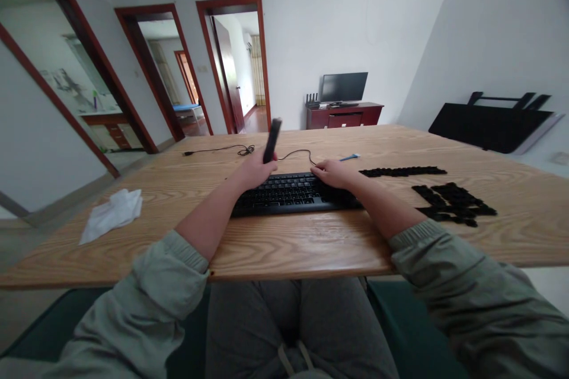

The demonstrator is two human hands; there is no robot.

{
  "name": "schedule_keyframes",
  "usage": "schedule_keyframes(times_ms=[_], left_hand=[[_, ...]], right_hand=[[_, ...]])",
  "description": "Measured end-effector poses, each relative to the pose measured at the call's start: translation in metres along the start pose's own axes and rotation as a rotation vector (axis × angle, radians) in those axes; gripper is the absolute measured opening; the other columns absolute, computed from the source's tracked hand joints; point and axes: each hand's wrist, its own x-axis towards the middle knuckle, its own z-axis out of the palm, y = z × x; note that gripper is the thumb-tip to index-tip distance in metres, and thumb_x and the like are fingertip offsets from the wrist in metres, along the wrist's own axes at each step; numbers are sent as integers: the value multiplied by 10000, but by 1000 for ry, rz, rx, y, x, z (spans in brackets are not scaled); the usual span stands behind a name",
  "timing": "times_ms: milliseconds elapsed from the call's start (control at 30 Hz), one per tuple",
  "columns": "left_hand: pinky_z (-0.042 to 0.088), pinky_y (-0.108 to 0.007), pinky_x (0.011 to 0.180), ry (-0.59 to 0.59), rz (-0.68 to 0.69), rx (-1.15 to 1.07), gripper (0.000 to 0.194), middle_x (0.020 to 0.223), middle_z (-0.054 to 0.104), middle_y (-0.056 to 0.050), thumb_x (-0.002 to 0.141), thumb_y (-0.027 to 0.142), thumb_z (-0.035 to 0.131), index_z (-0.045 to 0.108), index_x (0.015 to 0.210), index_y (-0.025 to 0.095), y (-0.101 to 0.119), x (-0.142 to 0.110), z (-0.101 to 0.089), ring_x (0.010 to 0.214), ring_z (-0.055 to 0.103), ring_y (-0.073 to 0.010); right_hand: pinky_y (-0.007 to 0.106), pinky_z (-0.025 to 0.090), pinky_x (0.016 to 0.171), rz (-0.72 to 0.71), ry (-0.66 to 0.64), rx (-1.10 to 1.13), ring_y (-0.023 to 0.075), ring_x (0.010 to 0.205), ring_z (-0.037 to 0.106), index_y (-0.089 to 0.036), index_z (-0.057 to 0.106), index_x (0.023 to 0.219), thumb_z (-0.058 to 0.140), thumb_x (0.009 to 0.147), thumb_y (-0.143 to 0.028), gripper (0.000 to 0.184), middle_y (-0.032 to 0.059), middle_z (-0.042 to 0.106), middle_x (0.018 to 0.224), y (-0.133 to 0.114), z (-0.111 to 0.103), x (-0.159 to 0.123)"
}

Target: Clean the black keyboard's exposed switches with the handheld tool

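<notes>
A black keyboard (pixel 284 198) lies on the wooden table in front of me, its front edge towards me. My left hand (pixel 258 170) is closed around a black stick-like tool (pixel 272 139), held upright above the keyboard's back left part. Blur hides the tool's exact kind; its upper tip looks paler. My right hand (pixel 333 174) grips the keyboard's back edge on the right side, fingers bent over it. That hand and forearm hide the keyboard's right end. Loose black keycaps lie to the right, in a long row (pixel 402 172) and in a cluster (pixel 457 201).
The keyboard's cable (pixel 245 150) lies coiled behind it. A small blue stick with a white end (pixel 349 157) rests behind my right hand. Crumpled white tissue (pixel 113 213) is at the table's left. The table's front edge (pixel 302 272) is near my lap.
</notes>
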Motion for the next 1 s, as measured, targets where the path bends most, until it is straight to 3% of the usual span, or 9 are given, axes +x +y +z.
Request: schedule_keyframes(times_ms=[67,200,400,533,767,1000], left_hand=[[450,-291,682,-105,117,94,108,775,597,2,762,209,576,557,866,183,7,-1,10,701,560,-151],[453,-316,770,-133,231,184,219,889,644,-34,890,379,512,577,943,177,5,-6,19,828,584,-189],[433,-308,747,-30,169,233,337,882,645,-36,899,471,508,626,957,161,-25,-1,-14,820,570,-196],[425,-310,744,43,152,226,313,851,626,-32,884,450,532,630,933,157,-40,5,-31,801,562,-190],[434,-318,763,51,183,222,347,841,630,-35,880,482,537,644,944,158,-36,4,-34,809,559,-199],[422,-283,725,128,72,156,294,761,564,-6,848,449,569,627,919,169,-30,1,-42,720,503,-158]], right_hand=[[319,477,862,-11,24,-18,261,979,674,-177,767,1086,430,976,-476,463,138,739,1086,-3,9,3],[316,472,879,-24,78,13,255,995,667,-186,763,1089,467,963,-484,438,129,739,1076,6,14,4],[334,491,816,118,40,75,270,931,680,-153,753,1005,413,983,-501,487,155,740,1043,25,15,7],[342,495,860,61,36,72,264,958,675,-181,753,1072,477,949,-531,462,123,741,1057,22,16,5],[375,479,932,15,50,-35,289,1032,646,-191,742,1156,502,931,-550,487,134,721,1114,10,15,-4],[388,449,987,16,73,-13,274,1087,611,-246,732,1206,478,942,-561,483,133,690,1131,5,21,-4]])
